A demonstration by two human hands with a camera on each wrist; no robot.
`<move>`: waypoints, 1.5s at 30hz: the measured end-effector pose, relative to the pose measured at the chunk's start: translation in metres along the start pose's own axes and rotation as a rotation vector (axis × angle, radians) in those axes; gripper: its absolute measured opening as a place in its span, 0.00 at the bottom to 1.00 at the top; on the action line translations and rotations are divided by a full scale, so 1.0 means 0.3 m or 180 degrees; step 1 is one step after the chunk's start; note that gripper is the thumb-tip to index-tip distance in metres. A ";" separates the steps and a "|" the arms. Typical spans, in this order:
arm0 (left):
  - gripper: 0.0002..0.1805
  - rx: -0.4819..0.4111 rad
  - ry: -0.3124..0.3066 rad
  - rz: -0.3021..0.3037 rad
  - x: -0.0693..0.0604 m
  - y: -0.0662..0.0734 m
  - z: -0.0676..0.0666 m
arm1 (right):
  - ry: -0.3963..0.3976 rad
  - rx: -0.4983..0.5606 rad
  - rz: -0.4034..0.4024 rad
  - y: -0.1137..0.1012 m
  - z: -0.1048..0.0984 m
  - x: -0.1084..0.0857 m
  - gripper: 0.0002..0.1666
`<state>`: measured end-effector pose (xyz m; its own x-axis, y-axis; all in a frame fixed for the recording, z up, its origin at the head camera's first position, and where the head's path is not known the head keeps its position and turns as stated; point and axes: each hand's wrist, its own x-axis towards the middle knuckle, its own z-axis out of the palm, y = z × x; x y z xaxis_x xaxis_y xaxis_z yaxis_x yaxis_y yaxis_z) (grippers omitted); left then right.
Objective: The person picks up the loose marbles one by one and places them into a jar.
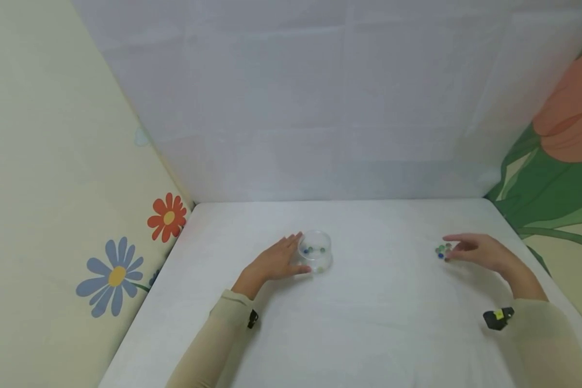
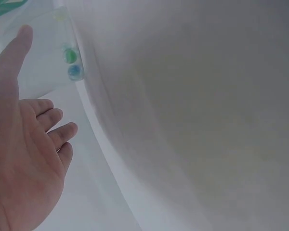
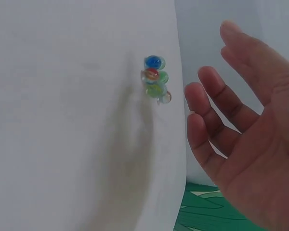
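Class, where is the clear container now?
In the head view, the clear container stands on the white tabletop beside the left hand, left of the marble cluster.

A white-covered table [image 1: 378, 312] met a creased white backdrop [image 1: 271, 97], flanked at left by a cream panel [image 1: 39, 134] printed with a red flower [image 1: 169, 217] and a blue flower [image 1: 117, 276], both yellow-centered, and at right by a large orange bloom [image 1: 574, 113] above green leaves [image 1: 562, 183].

Left hand [image 2: 31, 154] beside clear container [image 2: 43, 60], green marble [image 2: 70, 56] and blue marble [image 2: 75, 72] inside, white surface [image 2: 197, 110]
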<state>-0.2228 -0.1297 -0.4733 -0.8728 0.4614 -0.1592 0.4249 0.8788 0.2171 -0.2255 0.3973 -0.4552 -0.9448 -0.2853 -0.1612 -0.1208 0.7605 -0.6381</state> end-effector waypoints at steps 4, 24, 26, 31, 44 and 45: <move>0.58 0.0037 0.0004 -0.0018 0.002 -0.003 0.006 | -0.0061 -0.0083 0.0026 0.035 -0.008 -0.011 0.40; 0.58 0.0006 -0.0002 -0.0086 -0.004 0.004 0.002 | -0.0146 -0.0256 0.0274 0.136 -0.013 0.015 0.45; 0.58 0.0007 -0.0002 -0.0095 -0.005 0.004 0.003 | -0.0140 -0.0269 0.0299 0.139 -0.010 0.022 0.45; 0.58 -0.0018 -0.0008 -0.0093 -0.008 0.008 0.000 | -0.0167 -0.0243 0.0465 0.145 -0.002 0.033 0.44; 0.58 0.0092 -0.0045 -0.0078 -0.005 0.009 -0.005 | -0.0106 -0.0296 0.0575 0.145 0.014 0.062 0.40; 0.58 0.0087 -0.0045 -0.0081 -0.004 0.008 -0.004 | -0.0096 -0.0310 0.0586 0.144 0.016 0.063 0.40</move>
<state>-0.2210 -0.1283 -0.4712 -0.8800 0.4404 -0.1781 0.4092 0.8932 0.1865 -0.2472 0.4219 -0.4893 -0.9442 -0.1525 -0.2919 0.0230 0.8537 -0.5203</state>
